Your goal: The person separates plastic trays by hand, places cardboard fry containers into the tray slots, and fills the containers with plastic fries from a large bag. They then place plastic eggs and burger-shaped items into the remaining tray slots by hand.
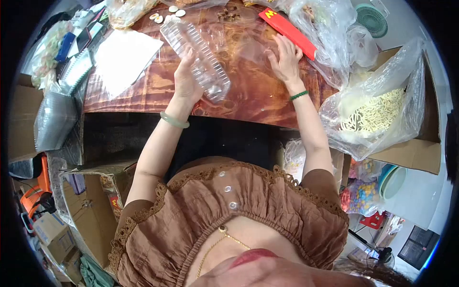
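Observation:
A long clear plastic tray point(203, 64) with ribbed edges slants over the front of the glossy wooden table point(258, 103). My left hand point(188, 76) grips its left side, near the middle. Farther right, my right hand point(287, 60) is spread with its palm down, holding nothing; its fingertips are beside a flat red packet point(289, 34) with a yellow letter on it. Small white and brown pieces point(170, 14) lie just beyond the tray's far end.
White paper sheets point(122, 60) lie at the left, beside stacked clear containers point(57, 115). A plastic bag of pale, curled pieces point(375, 112) sits in a cardboard box point(416, 155) at the right. Small brown pieces point(228, 15) and more plastic bags point(318, 21) line the far side.

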`<move>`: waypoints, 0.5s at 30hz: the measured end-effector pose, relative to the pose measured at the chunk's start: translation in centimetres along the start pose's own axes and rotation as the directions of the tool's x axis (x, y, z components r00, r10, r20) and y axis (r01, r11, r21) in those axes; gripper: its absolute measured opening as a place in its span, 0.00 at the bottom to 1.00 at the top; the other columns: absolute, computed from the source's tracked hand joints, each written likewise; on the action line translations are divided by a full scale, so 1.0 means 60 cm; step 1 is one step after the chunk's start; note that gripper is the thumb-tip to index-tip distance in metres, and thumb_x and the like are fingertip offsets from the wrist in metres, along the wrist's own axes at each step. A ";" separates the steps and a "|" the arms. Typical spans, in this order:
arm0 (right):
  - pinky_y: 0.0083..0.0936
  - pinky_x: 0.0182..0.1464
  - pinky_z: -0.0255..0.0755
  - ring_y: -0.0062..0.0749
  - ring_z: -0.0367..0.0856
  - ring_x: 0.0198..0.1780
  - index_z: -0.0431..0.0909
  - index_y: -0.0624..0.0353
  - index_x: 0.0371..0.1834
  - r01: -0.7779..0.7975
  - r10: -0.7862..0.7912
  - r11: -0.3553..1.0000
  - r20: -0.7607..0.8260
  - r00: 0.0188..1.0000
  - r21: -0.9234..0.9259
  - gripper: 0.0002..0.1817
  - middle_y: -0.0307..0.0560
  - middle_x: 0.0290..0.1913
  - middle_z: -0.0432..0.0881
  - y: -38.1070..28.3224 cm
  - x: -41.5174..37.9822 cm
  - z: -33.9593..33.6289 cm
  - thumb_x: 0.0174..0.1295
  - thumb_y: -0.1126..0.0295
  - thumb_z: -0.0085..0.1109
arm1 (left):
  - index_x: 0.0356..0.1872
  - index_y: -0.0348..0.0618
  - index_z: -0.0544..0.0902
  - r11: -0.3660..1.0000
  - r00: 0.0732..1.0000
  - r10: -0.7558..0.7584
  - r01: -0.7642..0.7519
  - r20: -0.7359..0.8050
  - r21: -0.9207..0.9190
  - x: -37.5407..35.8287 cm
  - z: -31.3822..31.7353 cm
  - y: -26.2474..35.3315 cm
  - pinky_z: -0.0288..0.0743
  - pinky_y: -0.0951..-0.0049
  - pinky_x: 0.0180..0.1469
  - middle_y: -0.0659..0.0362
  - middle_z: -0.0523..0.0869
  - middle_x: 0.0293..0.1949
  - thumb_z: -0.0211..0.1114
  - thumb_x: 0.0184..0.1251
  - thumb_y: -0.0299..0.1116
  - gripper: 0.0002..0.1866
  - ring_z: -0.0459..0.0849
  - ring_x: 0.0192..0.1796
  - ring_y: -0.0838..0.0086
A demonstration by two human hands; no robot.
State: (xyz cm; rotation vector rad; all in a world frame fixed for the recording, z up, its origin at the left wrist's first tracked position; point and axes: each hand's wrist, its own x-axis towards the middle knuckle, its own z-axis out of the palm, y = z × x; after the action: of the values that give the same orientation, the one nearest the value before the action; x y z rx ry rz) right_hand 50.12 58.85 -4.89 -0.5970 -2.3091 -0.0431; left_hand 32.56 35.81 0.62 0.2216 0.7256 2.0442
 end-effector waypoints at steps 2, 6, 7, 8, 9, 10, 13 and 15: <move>0.46 0.64 0.49 0.35 0.69 0.61 0.77 0.48 0.54 -0.014 0.010 0.992 0.032 0.999 0.123 0.24 0.43 0.57 0.76 -0.040 0.024 -0.039 0.63 0.45 0.51 | 0.55 0.48 0.69 0.999 0.989 0.020 -0.026 0.145 0.042 0.014 -0.036 -0.016 0.78 0.70 0.42 0.64 0.77 0.38 0.65 0.60 0.44 0.25 0.79 0.39 0.77; 0.28 0.54 0.66 0.29 0.73 0.53 0.85 0.51 0.36 -0.120 -0.150 0.528 0.231 0.961 0.841 0.09 0.38 0.48 0.81 -0.187 0.051 -0.067 0.53 0.64 0.69 | 0.62 0.48 0.62 0.977 0.961 0.186 -0.203 0.204 0.064 0.002 -0.022 -0.043 0.75 0.70 0.50 0.60 0.74 0.47 0.67 0.60 0.45 0.33 0.76 0.48 0.75; 0.22 0.48 0.70 0.24 0.75 0.47 0.85 0.54 0.35 -0.241 -0.174 0.370 0.321 0.931 0.897 0.07 0.37 0.47 0.79 -0.220 0.046 -0.062 0.53 0.68 0.70 | 0.61 0.46 0.63 0.961 0.947 0.237 -0.261 0.215 0.088 -0.011 -0.002 -0.044 0.75 0.70 0.49 0.58 0.74 0.48 0.64 0.62 0.50 0.32 0.77 0.50 0.73; 0.22 0.48 0.70 0.24 0.75 0.47 0.85 0.54 0.35 -0.242 -0.180 0.361 0.322 0.929 0.901 0.07 0.37 0.47 0.79 -0.236 0.043 -0.050 0.53 0.68 0.70 | 0.61 0.46 0.63 0.960 0.948 0.243 -0.266 0.207 0.093 -0.021 0.000 -0.043 0.75 0.70 0.49 0.58 0.74 0.48 0.64 0.62 0.50 0.32 0.77 0.50 0.73; 0.19 0.45 0.71 0.21 0.75 0.44 0.85 0.56 0.35 -0.374 -0.161 0.163 0.399 0.903 0.913 0.06 0.36 0.48 0.78 -0.249 0.039 -0.037 0.56 0.69 0.68 | 0.67 0.48 0.56 0.957 0.947 0.223 -0.258 0.232 0.131 -0.029 0.001 -0.040 0.72 0.66 0.55 0.55 0.72 0.54 0.57 0.63 0.56 0.38 0.75 0.54 0.68; 0.15 0.41 0.72 0.18 0.76 0.41 0.85 0.58 0.36 -0.488 -0.161 -0.043 0.476 0.865 0.872 0.05 0.35 0.48 0.77 -0.259 0.037 -0.027 0.58 0.70 0.66 | 0.74 0.50 0.48 0.953 0.945 0.203 -0.251 0.255 0.169 -0.037 0.002 -0.034 0.69 0.62 0.60 0.51 0.70 0.61 0.50 0.65 0.63 0.43 0.73 0.59 0.63; 0.14 0.41 0.70 0.15 0.74 0.39 0.83 0.62 0.35 -0.578 -0.186 -0.078 0.558 0.809 0.812 0.04 0.35 0.48 0.76 -0.288 0.042 -0.037 0.60 0.74 0.63 | 0.73 0.45 0.48 0.944 0.946 0.249 -0.285 0.206 0.167 -0.049 -0.009 -0.016 0.70 0.64 0.59 0.51 0.71 0.58 0.46 0.66 0.66 0.44 0.73 0.58 0.65; 0.15 0.44 0.69 0.17 0.74 0.40 0.83 0.62 0.34 -0.653 -0.199 -0.090 0.629 0.752 0.752 0.03 0.35 0.47 0.76 -0.302 0.045 -0.052 0.60 0.75 0.62 | 0.73 0.44 0.49 0.957 0.946 0.251 -0.274 0.207 0.092 -0.047 -0.019 -0.011 0.70 0.65 0.59 0.52 0.71 0.58 0.46 0.66 0.66 0.45 0.73 0.58 0.66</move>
State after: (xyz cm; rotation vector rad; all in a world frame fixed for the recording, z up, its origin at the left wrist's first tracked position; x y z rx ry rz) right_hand 42.65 43.15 1.74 -0.1488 -1.8158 2.2468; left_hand 34.10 33.29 -0.33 0.6068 0.7284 2.1925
